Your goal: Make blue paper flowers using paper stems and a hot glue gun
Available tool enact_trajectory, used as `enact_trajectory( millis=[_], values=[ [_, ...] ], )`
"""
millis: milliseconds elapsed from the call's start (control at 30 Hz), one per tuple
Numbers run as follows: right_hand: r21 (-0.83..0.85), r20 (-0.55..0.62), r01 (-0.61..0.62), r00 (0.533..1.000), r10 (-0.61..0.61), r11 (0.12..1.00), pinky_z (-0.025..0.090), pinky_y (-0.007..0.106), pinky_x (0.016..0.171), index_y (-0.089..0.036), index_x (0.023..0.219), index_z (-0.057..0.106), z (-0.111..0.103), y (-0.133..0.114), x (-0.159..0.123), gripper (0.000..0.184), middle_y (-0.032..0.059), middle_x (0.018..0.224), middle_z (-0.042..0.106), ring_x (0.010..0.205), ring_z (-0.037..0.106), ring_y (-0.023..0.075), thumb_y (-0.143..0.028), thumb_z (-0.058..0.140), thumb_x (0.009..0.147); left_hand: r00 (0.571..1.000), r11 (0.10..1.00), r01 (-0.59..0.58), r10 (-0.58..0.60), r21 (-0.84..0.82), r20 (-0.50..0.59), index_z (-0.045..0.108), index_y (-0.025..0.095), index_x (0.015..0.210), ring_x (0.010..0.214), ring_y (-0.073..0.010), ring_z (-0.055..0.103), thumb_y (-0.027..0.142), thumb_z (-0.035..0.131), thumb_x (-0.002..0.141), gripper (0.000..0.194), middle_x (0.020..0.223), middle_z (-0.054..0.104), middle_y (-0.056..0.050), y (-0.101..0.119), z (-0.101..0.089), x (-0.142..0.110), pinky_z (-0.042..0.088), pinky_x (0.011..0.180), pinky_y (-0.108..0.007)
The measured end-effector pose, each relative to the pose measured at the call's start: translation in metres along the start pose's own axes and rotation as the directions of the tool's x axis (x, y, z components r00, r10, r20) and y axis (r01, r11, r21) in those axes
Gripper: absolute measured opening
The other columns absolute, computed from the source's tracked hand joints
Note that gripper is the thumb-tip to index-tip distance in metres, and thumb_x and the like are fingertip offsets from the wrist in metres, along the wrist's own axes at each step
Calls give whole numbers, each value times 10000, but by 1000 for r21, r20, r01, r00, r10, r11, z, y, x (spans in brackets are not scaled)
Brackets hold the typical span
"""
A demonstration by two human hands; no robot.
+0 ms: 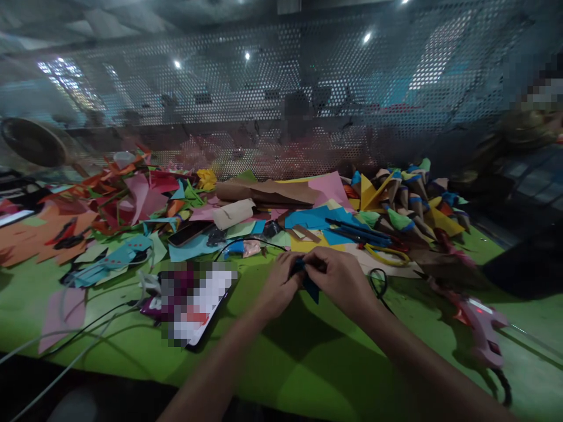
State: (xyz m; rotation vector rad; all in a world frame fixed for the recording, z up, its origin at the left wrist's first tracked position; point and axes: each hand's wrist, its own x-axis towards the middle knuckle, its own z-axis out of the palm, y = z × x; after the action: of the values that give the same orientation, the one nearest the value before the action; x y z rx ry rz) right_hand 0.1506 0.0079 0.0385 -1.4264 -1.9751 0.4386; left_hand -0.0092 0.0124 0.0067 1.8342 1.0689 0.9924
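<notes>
Both of my hands meet over the green table (246, 363), near its middle. Between them is a small piece of dark blue paper (311, 288), its pointed corner hanging down below the fingers. My left hand (284, 281) has its fingers closed on the paper's left side. Pinching it from the right is my right hand (336, 271). The fingertips hide the paper's upper part, so its full shape cannot be made out. A thin black cable (250, 240) runs just behind my left hand.
A pink glue gun (481, 331) lies at the right, and a phone (206, 308) with a lit screen at the left. Cables (61, 334) cross the left edge. Heaped coloured paper (145, 202) and paper cones (407, 196) line the back, before a perforated metal screen (264, 99).
</notes>
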Motion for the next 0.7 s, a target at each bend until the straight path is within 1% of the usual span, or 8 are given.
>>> enact_trajectory(
  millis=[100, 200, 367, 433, 500, 600, 633, 700],
  values=[
    [56, 14, -18, 1000, 18, 998, 424, 249, 594, -217, 819, 684, 1, 1, 0, 115, 9, 730, 729, 669, 662, 174, -139, 614, 772, 1000, 999, 15, -16, 38, 26, 583, 189, 1060, 1158, -279, 487, 233, 499, 799, 277, 1159, 594, -109, 2, -1, 1, 367, 1035, -427],
    [89, 23, -12, 1000, 10, 996, 431, 248, 596, -220, 820, 684, 0, 1, 0, 92, 6, 736, 735, 681, 672, 174, -162, 620, 788, 1000, 999, 19, -20, 50, 23, 570, 195, 1033, 1137, -282, 491, 252, 521, 786, 259, 1135, 597, -103, 2, -2, 1, 378, 1017, -430],
    [38, 34, -22, 999, 21, 999, 417, 245, 588, -222, 801, 688, -1, -3, -1, 95, 7, 736, 735, 675, 663, 173, -155, 624, 779, 1000, 999, -6, 6, 33, -2, 581, 192, 975, 1127, -274, 500, 219, 502, 775, 216, 1099, 605, -97, 0, 0, 2, 383, 1018, -422],
    [23, 38, -21, 999, 21, 999, 409, 244, 580, -221, 796, 684, -1, -4, -2, 92, 9, 728, 729, 661, 656, 171, -157, 620, 783, 1000, 1000, -1, 2, 14, -15, 583, 194, 972, 1133, -265, 503, 189, 482, 765, 231, 1100, 603, -91, 0, 1, 1, 380, 1030, -416],
    [7, 30, -15, 999, 15, 1000, 402, 242, 576, -218, 793, 680, 0, -5, -2, 89, 9, 723, 726, 652, 653, 170, -153, 620, 782, 999, 999, 22, -23, -29, -32, 569, 202, 1027, 1134, -253, 514, 166, 470, 760, 287, 1130, 599, -81, 0, 2, -1, 389, 1028, -409],
    [-24, 16, 6, 1000, -6, 1000, 395, 244, 583, -211, 787, 672, 2, -6, -2, 75, 12, 724, 725, 651, 654, 170, -163, 615, 797, 994, 990, 71, -80, -124, -69, 493, 215, 1166, 1133, -239, 536, 158, 485, 763, 408, 1171, 600, -71, 1, 3, -2, 413, 1009, -399],
    [-36, 14, 11, 1000, -10, 999, 395, 246, 588, -207, 788, 671, 2, -6, -2, 72, 17, 728, 725, 656, 655, 172, -172, 611, 807, 993, 986, 77, -90, -145, -83, 472, 216, 1187, 1135, -237, 540, 159, 488, 765, 426, 1173, 602, -71, 1, 4, -3, 416, 1008, -401],
    [-71, 13, 11, 1000, -10, 997, 394, 250, 597, -199, 789, 671, 3, -7, -3, 76, 27, 736, 724, 664, 654, 177, -193, 605, 825, 991, 986, 66, -84, -153, -109, 472, 212, 1167, 1146, -236, 539, 157, 486, 761, 410, 1192, 594, -77, 1, 4, -2, 411, 1017, -405]
  ],
)
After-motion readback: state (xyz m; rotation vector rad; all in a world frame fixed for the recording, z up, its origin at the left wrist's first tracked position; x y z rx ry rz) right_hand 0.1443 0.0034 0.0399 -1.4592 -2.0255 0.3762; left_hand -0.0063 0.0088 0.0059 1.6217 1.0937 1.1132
